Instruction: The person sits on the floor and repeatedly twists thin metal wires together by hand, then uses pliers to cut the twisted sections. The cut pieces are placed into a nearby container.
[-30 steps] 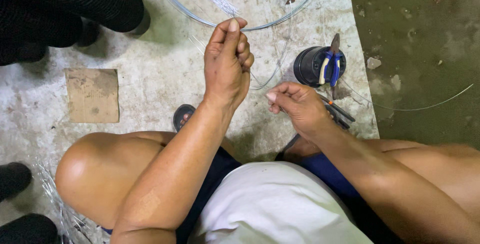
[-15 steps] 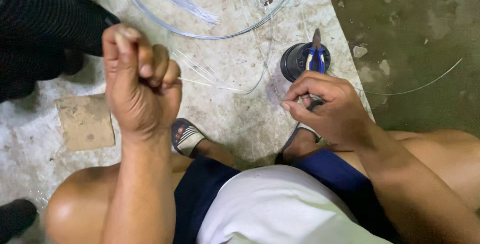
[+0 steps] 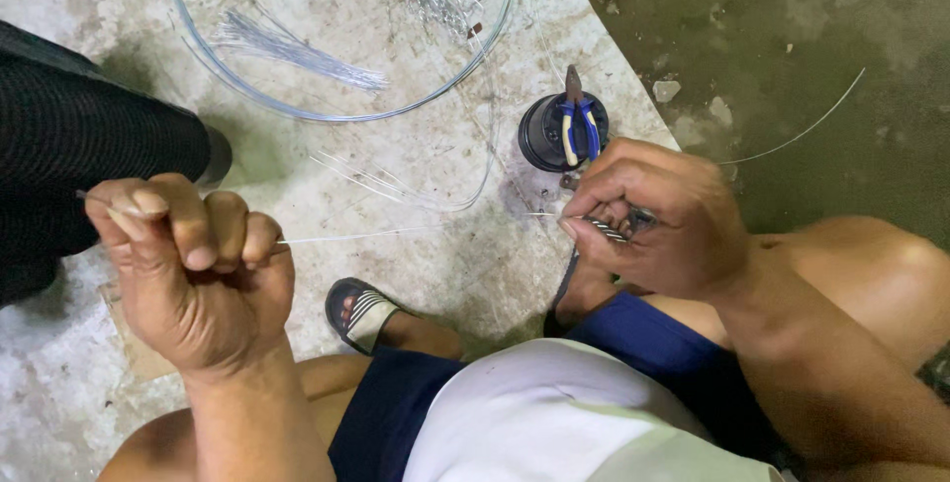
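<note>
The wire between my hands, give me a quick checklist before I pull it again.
1. Left hand fisted around the wire: ok.
2. Right hand pinching the twisted end: ok.
3. Wire runs straight between the hands, no snag seen: ok.
4. Pliers resting on the black can, near the right hand: ok.
5. Sandalled foot lies below the wire; whether it is clear: cannot tell.
6. How much wire is left to pull: cannot tell.

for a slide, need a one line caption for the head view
Left hand and right hand pull a thin wire taut above pliers.
</note>
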